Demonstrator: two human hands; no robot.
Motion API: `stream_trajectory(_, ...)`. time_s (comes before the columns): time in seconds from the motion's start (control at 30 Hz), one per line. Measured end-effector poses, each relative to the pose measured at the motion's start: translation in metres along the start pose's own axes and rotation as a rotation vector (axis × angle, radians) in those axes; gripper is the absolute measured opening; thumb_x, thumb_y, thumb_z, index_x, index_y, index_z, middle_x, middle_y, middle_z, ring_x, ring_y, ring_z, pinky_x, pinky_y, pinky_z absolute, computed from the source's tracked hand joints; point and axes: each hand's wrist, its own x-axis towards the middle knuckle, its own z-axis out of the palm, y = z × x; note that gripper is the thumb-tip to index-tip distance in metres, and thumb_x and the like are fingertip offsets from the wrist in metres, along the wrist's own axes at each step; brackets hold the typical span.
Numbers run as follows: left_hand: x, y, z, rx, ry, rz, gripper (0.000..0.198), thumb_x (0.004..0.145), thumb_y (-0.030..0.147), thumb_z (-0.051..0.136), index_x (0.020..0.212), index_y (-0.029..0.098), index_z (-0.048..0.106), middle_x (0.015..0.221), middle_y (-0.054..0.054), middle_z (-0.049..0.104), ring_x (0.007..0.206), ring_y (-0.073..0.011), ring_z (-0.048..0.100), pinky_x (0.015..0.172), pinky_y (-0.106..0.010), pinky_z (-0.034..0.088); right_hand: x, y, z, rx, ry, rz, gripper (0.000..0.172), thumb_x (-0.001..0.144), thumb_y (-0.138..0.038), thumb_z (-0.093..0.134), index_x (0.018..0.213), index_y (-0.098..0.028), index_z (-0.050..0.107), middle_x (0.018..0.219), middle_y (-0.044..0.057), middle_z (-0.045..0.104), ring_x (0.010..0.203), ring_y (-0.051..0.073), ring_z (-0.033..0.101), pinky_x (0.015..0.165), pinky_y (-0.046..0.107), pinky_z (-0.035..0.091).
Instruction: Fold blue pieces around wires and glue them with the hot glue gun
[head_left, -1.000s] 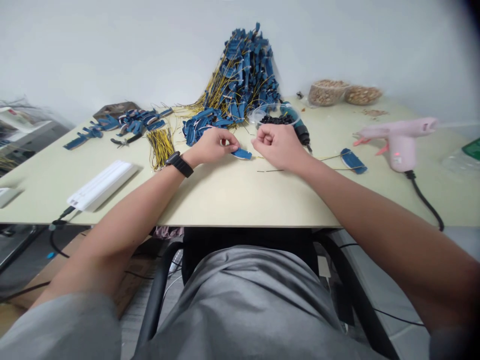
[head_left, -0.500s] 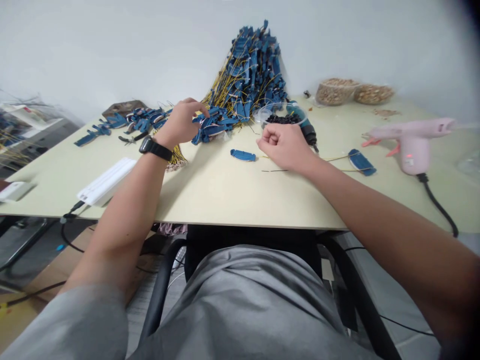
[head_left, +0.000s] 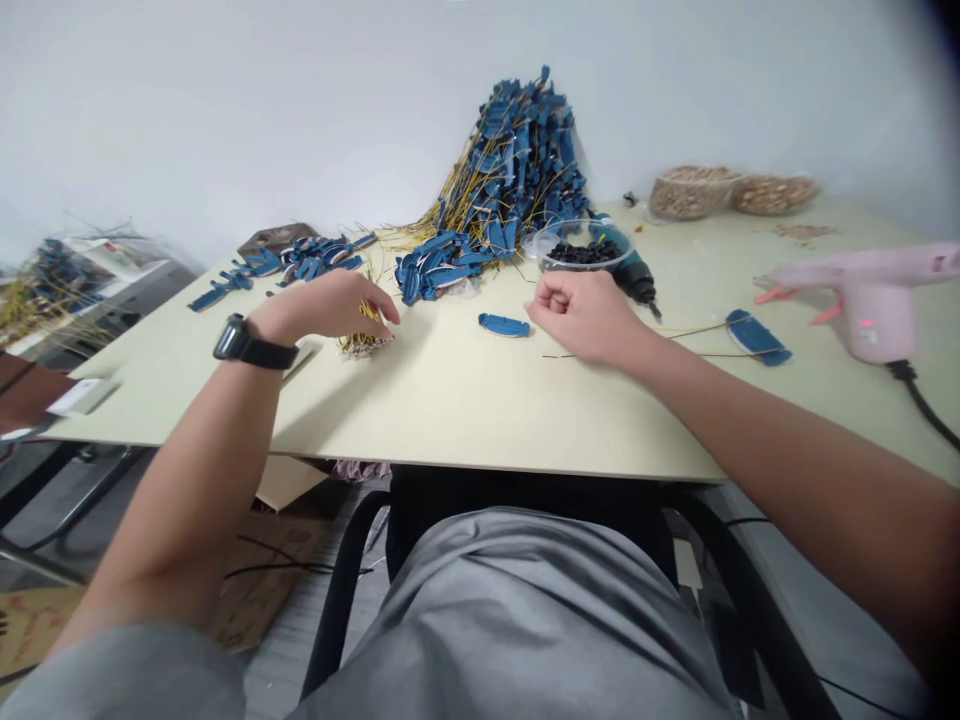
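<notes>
My left hand (head_left: 337, 306) is over a bundle of yellow wires (head_left: 366, 343) with pale ends, its fingers loosely bent and apart. Whether the fingertips touch the wires is hard to see. My right hand (head_left: 581, 312) rests low over the table, fingers curled into a closed pinch; what is inside them is hidden. Just left of it lies a small blue plastic casing (head_left: 504, 325). Another blue casing (head_left: 757, 337) lies beyond my right forearm, with two thin wires running left from it under the wrist; one dark wire tip shows below the hand.
A tall heap of blue casings with yellow wires (head_left: 517, 165) stands at the back. Beside it are a tub of small black parts (head_left: 581, 253) and a power driver (head_left: 636, 278). The pink glue gun (head_left: 874, 300) stands right. Two bags of tan pieces (head_left: 690, 192) sit behind.
My left hand has moved left and down from the blue casings to the yellow wire bundle. My right hand stays closed in nearly the same place. The view has shifted slightly.
</notes>
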Motion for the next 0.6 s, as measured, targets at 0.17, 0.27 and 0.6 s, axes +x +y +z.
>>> stream_trajectory(0.17, -0.002, 0.005, 0.029, -0.045, 0.047, 0.049, 0.021, 0.079, 0.044, 0.088, 0.096, 0.036, 0.099, 0.088, -0.004, 0.091, 0.074, -0.0267, 0.078, 0.075, -0.037, 0.055, 0.000, 0.002, 0.000, 0.013, -0.006, 0.005, 0.037, 0.103, -0.018, 0.085, 0.080, -0.029, 0.058, 0.068, -0.001, 0.057, 0.070, 0.021, 0.048, 0.076, 0.045, 0.041)
stream_trajectory(0.27, 0.004, 0.003, 0.038, -0.086, 0.064, 0.049, 0.009, 0.076, 0.040, 0.085, 0.082, 0.035, 0.090, 0.079, -0.003, 0.087, 0.067, -0.0251, 0.073, 0.069, -0.037, 0.051, -0.001, 0.000, 0.000, 0.003, -0.006, -0.001, 0.038, 0.104, -0.020, 0.086, 0.080, -0.029, 0.058, 0.069, -0.001, 0.058, 0.070, 0.021, 0.048, 0.077, 0.044, 0.041)
stream_trajectory(0.6, 0.006, 0.002, 0.022, -0.025, 0.006, 0.044, 0.021, 0.079, 0.045, 0.083, 0.093, 0.034, 0.094, 0.096, -0.003, 0.095, 0.079, -0.0268, 0.082, 0.076, -0.037, 0.054, 0.000, -0.004, -0.003, 0.002, 0.010, -0.010, 0.036, 0.101, -0.012, 0.084, 0.077, -0.027, 0.061, 0.069, -0.002, 0.057, 0.070, 0.018, 0.047, 0.076, 0.042, 0.038)
